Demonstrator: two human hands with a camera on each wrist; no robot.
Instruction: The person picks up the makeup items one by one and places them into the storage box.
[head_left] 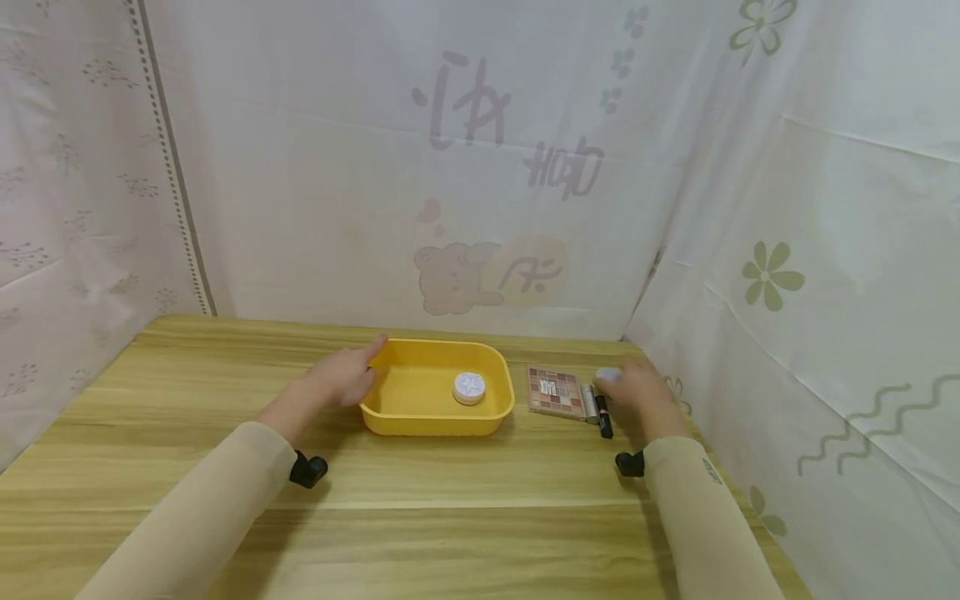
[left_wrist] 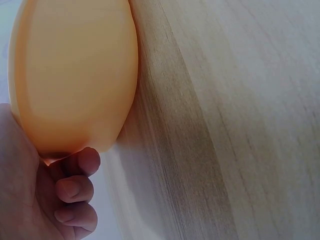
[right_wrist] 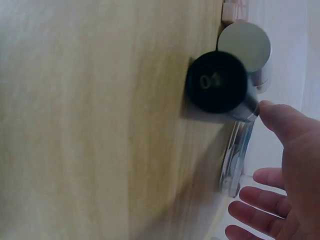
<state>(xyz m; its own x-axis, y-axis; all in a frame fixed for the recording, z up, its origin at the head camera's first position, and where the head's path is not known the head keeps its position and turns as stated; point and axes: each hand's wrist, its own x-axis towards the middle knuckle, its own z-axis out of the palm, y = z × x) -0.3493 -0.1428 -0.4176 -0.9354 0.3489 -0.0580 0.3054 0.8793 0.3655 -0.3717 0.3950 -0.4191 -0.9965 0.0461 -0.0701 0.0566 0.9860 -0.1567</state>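
Note:
My left hand (head_left: 347, 377) grips the left end of a yellow plastic tray (head_left: 435, 427), its fingers curled at the end wall in the left wrist view. Inside the tray, towards its right end, sits a small round box (head_left: 468, 387) with a star on its pale lid. My right hand (head_left: 643, 390) is at the right, fingers spread and thumb tip close to a black lipstick tube (right_wrist: 217, 82) marked 01. A silver tube (head_left: 590, 403) lies alongside the lipstick. Beside my right thumb, a pale greyish object (head_left: 607, 377) is partly hidden by the hand.
An eyeshadow palette (head_left: 555, 392) lies between the tray and the tubes. The wooden table (head_left: 420, 533) meets a printed curtain (head_left: 360, 208) at the back, and another curtain (head_left: 847, 333) hangs close along the right edge.

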